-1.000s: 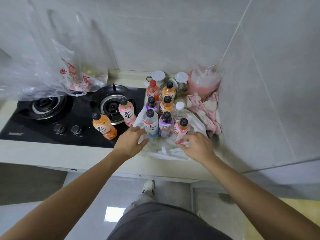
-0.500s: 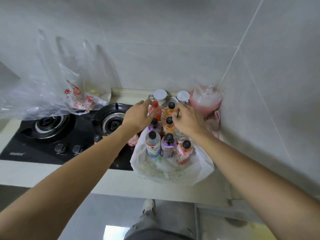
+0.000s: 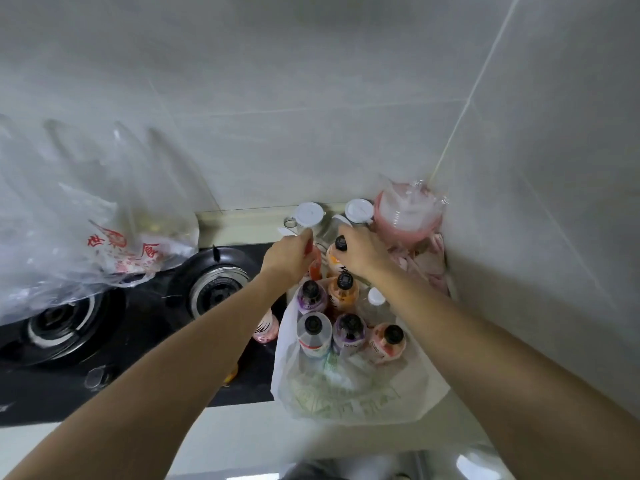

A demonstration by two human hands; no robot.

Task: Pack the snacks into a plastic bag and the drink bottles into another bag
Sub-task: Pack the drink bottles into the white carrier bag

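Left hand (image 3: 289, 256) fingers clamped on red bottle (image 3: 315, 266), right hand (image 3: 363, 252) fingers clamped on orange bottle (image 3: 336, 261), white bag (image 3: 346, 393) below

Pink bottle (image 3: 266, 328) half behind left forearm (image 3: 194, 348)

Left hand (image 3: 289, 256) grips red bottle (image 3: 315, 266); right hand (image 3: 363, 254) grips orange bottle (image 3: 336, 261) (both behind white bag (image 3: 349, 389)).

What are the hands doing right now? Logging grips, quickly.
Left hand: closed around the red bottle.
Right hand: closed at the orange bottle; grip unclear.
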